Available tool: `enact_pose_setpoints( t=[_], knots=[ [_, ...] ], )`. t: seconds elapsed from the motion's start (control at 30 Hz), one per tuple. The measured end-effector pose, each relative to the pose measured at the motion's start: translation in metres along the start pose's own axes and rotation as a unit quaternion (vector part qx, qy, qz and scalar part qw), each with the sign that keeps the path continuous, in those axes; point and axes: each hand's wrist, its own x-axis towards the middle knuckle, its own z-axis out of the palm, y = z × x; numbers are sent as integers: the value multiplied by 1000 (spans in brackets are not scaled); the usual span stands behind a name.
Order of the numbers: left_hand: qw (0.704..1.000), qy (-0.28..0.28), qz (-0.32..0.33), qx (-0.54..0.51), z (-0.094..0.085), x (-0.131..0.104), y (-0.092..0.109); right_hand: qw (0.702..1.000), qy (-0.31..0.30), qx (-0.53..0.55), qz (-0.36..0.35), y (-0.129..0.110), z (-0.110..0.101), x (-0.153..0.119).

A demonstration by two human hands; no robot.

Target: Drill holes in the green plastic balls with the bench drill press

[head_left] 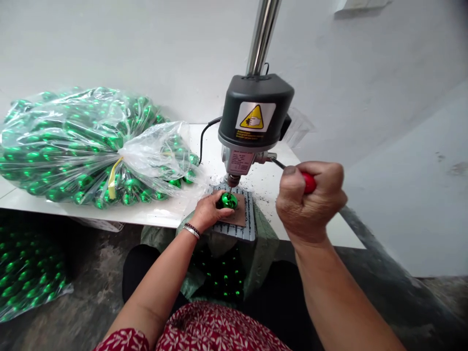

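One open green sack [266,235] hangs below the front edge of the worktop [340,234]; the many green balls [224,278] inside are too dark to count. On the floor, off the worktop's left front, lies one clear sack [31,273] of similar balls.

The right hand [310,200] is raised over the worktop's right part, its fingers clamped around one red knob [309,183] on a lever. At the front edge, one slotted base plate [249,217] bears one brown board [239,217]. On it sits one glossy, mirror-bright green bauble [229,201], directly under the drill chuck [233,180]. The left hand [208,212], with two bracelets [192,230] at the wrist, has its thumb and fingers clamped on the bauble from the left, the ball lying between their tips.

Above stands one dark drill press [256,112] with one yellow warning triangle [252,117]. Toward the worktop's back left lies one large tied clear bag [73,146], packed with uncounted green balls.
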Motion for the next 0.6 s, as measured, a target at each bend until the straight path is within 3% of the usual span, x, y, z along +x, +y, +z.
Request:
enact_pose_setpoints(
  t=[0.37,0.53,0.6],
  knots=[
    [1000,17,3,-24,5,1,-3,1000,9,27,-7,5,2,-28],
    [999,8,13,-44,2,-3,1,997,7,48,52,-2,14,31],
    [998,1,29,-57,-3,-7,0,987,-46,72,133,-4,21,60]
  ],
)
